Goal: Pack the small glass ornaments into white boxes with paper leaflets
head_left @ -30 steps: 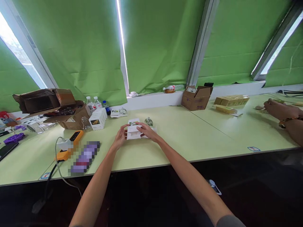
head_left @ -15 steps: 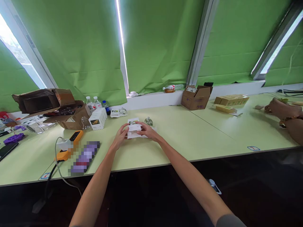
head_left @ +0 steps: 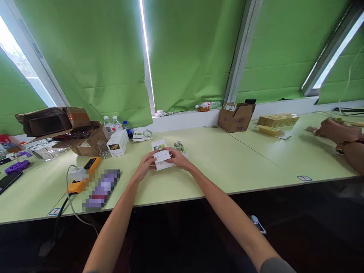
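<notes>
Between both hands is a small white printed carton (head_left: 162,156) with a green picture on its upper panel and faint lettering on the panel below. My left hand (head_left: 147,165) grips its left side, fingers bent around the edge. On the opposite side, my right hand (head_left: 178,157) pinches it, thumb at the lower part and fingertips near the top. Just behind my right hand stands a round clear glass or metallic ornament (head_left: 178,146). Some whitish wrapping shows beside that hand, partly hidden by it.
White boxes (head_left: 118,143), bottles and open brown cartons (head_left: 88,140) stand at the left. Nearer lie a yellow power strip (head_left: 82,176) with cables and a blurred phone (head_left: 102,189). At right are a brown box (head_left: 236,116), yellow boxes (head_left: 278,120) and another person's hand (head_left: 338,129).
The white carton has tilted and turned slightly, so more of its picture panel and lower panel shows. Both hands have shifted only a little. The other person's hand has moved slightly left.
</notes>
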`<state>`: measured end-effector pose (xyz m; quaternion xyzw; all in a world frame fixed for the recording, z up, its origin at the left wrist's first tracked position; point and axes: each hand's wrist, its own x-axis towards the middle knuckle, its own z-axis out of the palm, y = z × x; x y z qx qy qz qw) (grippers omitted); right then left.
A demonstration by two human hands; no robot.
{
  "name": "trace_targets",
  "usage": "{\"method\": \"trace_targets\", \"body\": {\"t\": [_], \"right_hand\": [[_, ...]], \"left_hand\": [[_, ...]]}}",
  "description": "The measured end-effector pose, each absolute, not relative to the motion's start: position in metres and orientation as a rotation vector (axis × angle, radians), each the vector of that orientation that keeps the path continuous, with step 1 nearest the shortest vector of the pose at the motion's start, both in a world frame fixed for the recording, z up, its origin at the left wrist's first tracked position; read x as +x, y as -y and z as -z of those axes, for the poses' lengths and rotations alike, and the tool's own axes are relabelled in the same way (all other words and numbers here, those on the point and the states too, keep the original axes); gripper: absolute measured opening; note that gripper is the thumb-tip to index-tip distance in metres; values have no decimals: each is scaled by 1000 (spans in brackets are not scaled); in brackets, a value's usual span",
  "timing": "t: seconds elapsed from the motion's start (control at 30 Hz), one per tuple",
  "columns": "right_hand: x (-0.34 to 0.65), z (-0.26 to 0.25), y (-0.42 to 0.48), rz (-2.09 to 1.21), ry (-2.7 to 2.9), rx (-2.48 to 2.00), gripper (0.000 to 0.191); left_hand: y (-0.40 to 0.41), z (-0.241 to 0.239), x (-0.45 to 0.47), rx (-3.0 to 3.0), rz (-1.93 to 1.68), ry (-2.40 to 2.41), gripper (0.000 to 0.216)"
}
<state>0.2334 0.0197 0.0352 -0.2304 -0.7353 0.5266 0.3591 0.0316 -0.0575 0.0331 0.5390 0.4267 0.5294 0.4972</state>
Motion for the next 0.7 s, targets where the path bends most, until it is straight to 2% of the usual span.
{"method": "trace_targets", "body": {"t": [0.37, 0.57, 0.7], "right_hand": [[237, -45, -11, -1536, 1885, -533, 72], [237, -45, -7, -1512, 1999, -529, 108], [238, -44, -8, -1486, 1995, -544, 100]], "left_hand": [[52, -33, 25, 1074, -1398, -983, 60], [54, -36, 25, 1096, -1389, -1026, 61], [58, -37, 26, 1192, -1357, -1044, 60]]}}
